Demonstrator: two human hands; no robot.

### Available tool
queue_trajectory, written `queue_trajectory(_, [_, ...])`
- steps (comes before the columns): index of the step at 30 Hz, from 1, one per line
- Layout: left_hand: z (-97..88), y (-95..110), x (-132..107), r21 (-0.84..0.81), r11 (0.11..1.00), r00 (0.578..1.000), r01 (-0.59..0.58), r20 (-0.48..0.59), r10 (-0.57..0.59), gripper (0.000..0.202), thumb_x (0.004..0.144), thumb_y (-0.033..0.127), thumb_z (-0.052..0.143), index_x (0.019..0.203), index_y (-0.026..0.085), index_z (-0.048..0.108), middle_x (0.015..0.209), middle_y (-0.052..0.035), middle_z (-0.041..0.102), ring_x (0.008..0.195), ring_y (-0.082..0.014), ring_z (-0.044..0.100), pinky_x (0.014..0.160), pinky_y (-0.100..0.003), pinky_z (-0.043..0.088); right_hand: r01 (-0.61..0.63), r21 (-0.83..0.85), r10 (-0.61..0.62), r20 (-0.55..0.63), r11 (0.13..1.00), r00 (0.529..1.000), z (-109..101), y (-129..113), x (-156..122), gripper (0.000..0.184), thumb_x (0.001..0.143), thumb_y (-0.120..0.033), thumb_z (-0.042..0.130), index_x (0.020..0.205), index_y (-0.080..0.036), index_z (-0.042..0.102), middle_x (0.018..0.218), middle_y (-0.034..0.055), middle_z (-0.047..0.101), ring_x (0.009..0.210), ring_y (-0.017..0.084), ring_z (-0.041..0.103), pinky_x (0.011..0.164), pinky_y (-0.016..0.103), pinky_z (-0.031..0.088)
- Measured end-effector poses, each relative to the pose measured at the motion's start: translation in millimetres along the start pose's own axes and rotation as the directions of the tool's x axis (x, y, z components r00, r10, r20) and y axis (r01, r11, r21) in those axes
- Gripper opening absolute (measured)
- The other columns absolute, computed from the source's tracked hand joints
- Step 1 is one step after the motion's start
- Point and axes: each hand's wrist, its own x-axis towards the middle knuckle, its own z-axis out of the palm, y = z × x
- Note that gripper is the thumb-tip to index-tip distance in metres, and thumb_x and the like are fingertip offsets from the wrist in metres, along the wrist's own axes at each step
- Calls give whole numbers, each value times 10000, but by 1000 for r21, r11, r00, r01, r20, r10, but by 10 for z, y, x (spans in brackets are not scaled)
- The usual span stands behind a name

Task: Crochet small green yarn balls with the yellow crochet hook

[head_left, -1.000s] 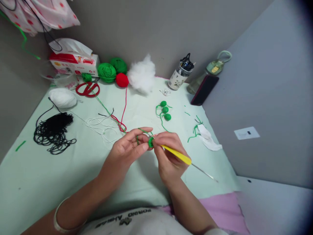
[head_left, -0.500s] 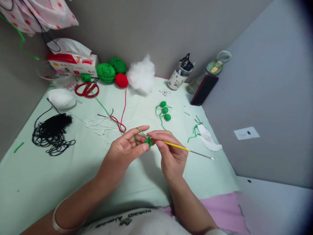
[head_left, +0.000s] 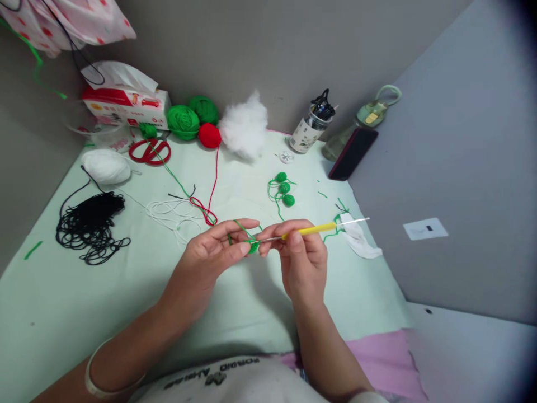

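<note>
Between the thumb and fingers of my left hand (head_left: 213, 246) is a small green crochet piece (head_left: 253, 246), with green yarn running over the raised index finger. My right hand (head_left: 300, 252) is closed around the yellow handle of a crochet hook (head_left: 316, 229). The hook's thin metal shaft points left and its tip meets the green piece; whether it sits inside a stitch is too small to tell. The hook's other metal end sticks out to the right. Beyond my hands lie three little green crocheted balls (head_left: 284, 188) with yarn tails.
Behind are red scissors (head_left: 150, 151), green yarn balls (head_left: 183, 122), a red yarn ball (head_left: 209, 135) and white stuffing (head_left: 244, 126). Black yarn (head_left: 90, 226) and a white yarn ball (head_left: 106, 166) lie left. A phone (head_left: 353, 154) leans on a bottle (head_left: 371, 115) at right, near a pen jar (head_left: 310, 129).
My right hand has turned the crochet hook: its rear end has swung up from pointing down-right to slightly upward. My left hand stays almost in place with the green piece.
</note>
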Motion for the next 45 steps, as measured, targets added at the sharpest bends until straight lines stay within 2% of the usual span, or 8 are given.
queue_trajectory(15, [32,-7,-15,132,981,983,-142,-96,156,289,797,238,845,1077,309,826,828,22,669,836,-150,636,833,-254,525,463,-462,-391,248,756,886,-44,47,-126,300,1026,-173,541,1206,-338,714,1019,40,797,952,234,757,785,430,616])
queue_trajectory(20, [45,20,14,-184,981,998,64,30,-60,404,813,258,842,1212,272,782,794,22,679,747,-112,629,741,-216,527,469,-682,-399,274,561,875,-30,71,-216,498,898,-85,712,1258,-429,721,1168,20,772,1060,240,735,864,401,610])
queue_trajectory(23, [8,53,47,-279,943,983,180,95,-160,334,828,244,817,1160,211,806,797,-6,709,711,-107,640,693,-204,527,445,-608,-425,188,657,885,-13,42,-181,365,957,-142,652,1201,-394,753,1060,35,779,946,227,734,806,408,618])
queue_trajectory(26, [-15,60,53,-245,962,993,117,54,-107,267,818,224,820,1085,219,831,802,11,694,712,-96,648,704,-192,530,266,-354,-292,-19,897,956,16,-3,-91,214,1013,-224,594,1058,-312,784,884,35,752,737,188,687,673,374,594])
queue_trajectory(29, [-6,22,39,-177,984,999,28,47,-20,300,805,228,839,1101,276,826,830,28,677,792,-111,668,816,-225,543,125,-160,-133,-36,979,990,59,-11,-22,169,1008,-287,619,971,-279,783,894,33,743,691,163,675,607,333,584])
queue_trajectory(34, [25,-35,28,-52,998,999,-34,-5,34,326,816,267,851,1137,309,812,888,25,695,898,-119,645,865,-216,494,292,-359,-300,35,886,953,88,60,-44,172,1000,-212,621,1033,-265,782,951,47,785,792,182,718,636,328,607])
queue_trajectory(40, [42,-9,79,-272,954,991,129,68,-115,311,831,241,820,1142,243,807,893,0,738,860,-123,665,843,-226,521,521,-643,-457,283,561,843,-1,123,-109,379,969,-90,621,1240,-324,743,1131,64,752,987,203,726,824,369,627])
queue_trajectory(45, [-18,-5,127,-308,935,983,174,110,-147,243,840,204,787,1080,193,826,857,-6,729,789,-121,684,774,-223,547,210,-300,-229,-27,931,973,-53,73,-11,201,1004,-188,611,1042,-272,789,909,28,739,720,147,692,649,308,596])
